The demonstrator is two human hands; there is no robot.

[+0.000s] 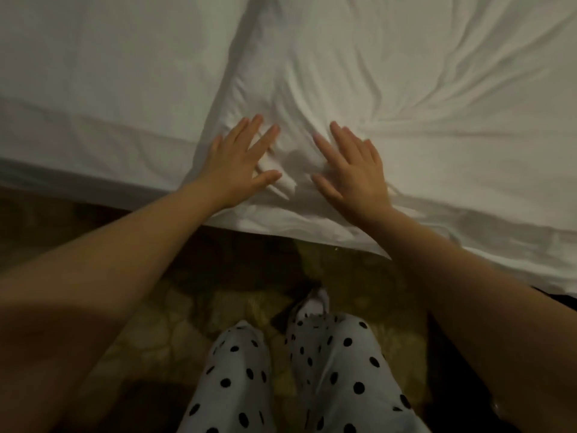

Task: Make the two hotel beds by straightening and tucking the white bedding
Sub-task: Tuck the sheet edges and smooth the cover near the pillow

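Note:
White bedding [406, 89] covers the bed across the whole upper half of the head view. Its right part is creased with folds fanning out from near my hands. A smoother sheet [93, 73] lies to the left, and the creased layer overlaps it along a diagonal edge. My left hand [237, 164] lies flat on the bedding near the bed's front edge, fingers straight and spread. My right hand [352, 170] lies flat a little to its right, fingers also spread. Neither hand grips any cloth.
The bedding's front edge [296, 226] hangs over the bed side just below my wrists. Under it is a dark patterned carpet [187, 307]. My legs in white trousers with black dots [296, 370] stand close to the bed.

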